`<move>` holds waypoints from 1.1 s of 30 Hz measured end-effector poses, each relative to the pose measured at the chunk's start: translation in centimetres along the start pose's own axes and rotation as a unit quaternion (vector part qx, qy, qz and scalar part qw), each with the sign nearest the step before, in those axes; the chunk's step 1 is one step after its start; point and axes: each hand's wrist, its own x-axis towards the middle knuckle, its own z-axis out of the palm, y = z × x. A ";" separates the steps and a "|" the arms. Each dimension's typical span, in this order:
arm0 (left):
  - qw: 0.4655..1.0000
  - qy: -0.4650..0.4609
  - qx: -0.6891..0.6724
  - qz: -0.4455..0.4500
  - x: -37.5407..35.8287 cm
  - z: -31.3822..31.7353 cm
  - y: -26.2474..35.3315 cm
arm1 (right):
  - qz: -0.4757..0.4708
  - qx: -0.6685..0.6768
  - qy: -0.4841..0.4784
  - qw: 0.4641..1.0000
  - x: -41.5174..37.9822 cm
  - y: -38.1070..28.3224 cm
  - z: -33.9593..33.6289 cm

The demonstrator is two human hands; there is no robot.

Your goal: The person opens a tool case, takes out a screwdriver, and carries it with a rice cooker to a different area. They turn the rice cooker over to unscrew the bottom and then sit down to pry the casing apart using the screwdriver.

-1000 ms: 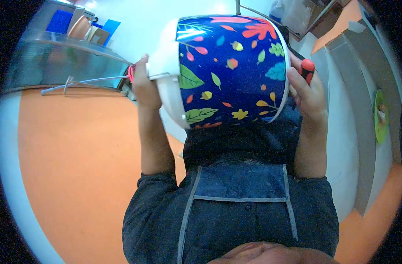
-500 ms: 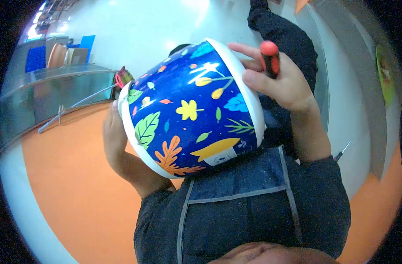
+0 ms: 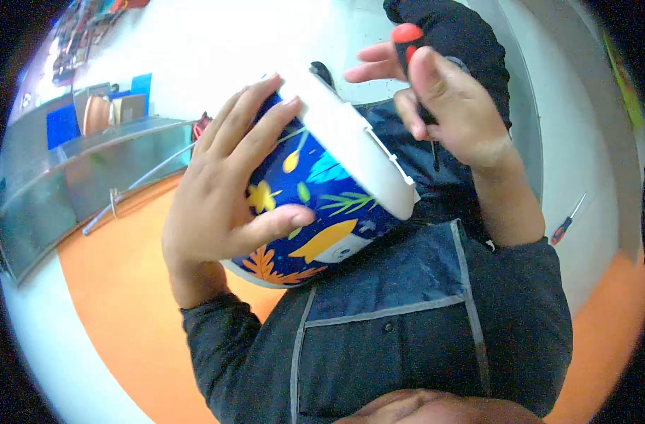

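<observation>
A drum-shaped housing (image 3: 308, 191), dark blue with coloured leaves and a white rim at each end, lies tilted against my apron. My left hand (image 3: 220, 166) is laid over its patterned side, fingertips at the upper white rim and thumb across the front, gripping it. Small tabs show along that upper rim. To the right of the housing, apart from it, my right hand (image 3: 456, 106) has a screwdriver (image 3: 408, 35) with a red-and-black handle between thumb and fingers. Its thin shaft points down past the palm; two fingers stick out to the left.
A second screwdriver (image 3: 568, 219) lies on the grey surface to the right of my arm. On the left stands a glass-sided bench (image 3: 68, 184) with a spool (image 3: 97, 114) and a blue bin (image 3: 62, 127). A grey rod (image 3: 138, 189) leans there above the orange floor (image 3: 124, 297).
My left hand has moved from the lower rim onto the side of the housing. My right hand has let go of the upper rim and lifted away with the screwdriver. The housing has turned slightly.
</observation>
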 end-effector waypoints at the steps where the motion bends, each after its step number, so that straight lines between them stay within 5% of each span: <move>1: 0.999 0.028 -0.019 -0.012 -0.6 0.3 -0.3 | -0.006 0.053 0.036 0.998 -0.8 0.1 -0.4; 5: 0.983 0.110 -0.145 -0.023 -4.7 2.0 -3.3 | -0.052 0.232 0.101 0.966 -3.5 1.1 -2.9; 8: 0.954 0.170 -0.239 -0.059 -7.2 3.7 -4.2 | -0.127 0.187 0.143 0.964 -5.8 1.6 -5.1; 14: 0.922 0.221 -0.304 -0.089 -7.7 4.6 -5.0 | -0.198 0.217 0.046 0.955 -7.9 3.2 -11.3; 20: 0.909 0.218 -0.331 -0.130 -6.7 3.6 -5.5 | -0.212 0.041 0.201 0.955 -8.0 2.8 -8.4; 26: 0.862 0.238 -0.404 -0.192 -5.1 4.3 -4.1 | -0.068 0.054 0.221 0.971 -10.5 2.9 -7.4; 28: 0.831 0.191 -0.504 -0.140 -6.1 3.9 -6.2 | -0.054 0.068 0.216 0.973 -10.4 3.3 -7.3; 33: 0.821 0.227 -0.484 -0.202 -5.9 3.5 -7.9 | -0.048 0.072 0.230 0.969 -9.2 4.0 -4.3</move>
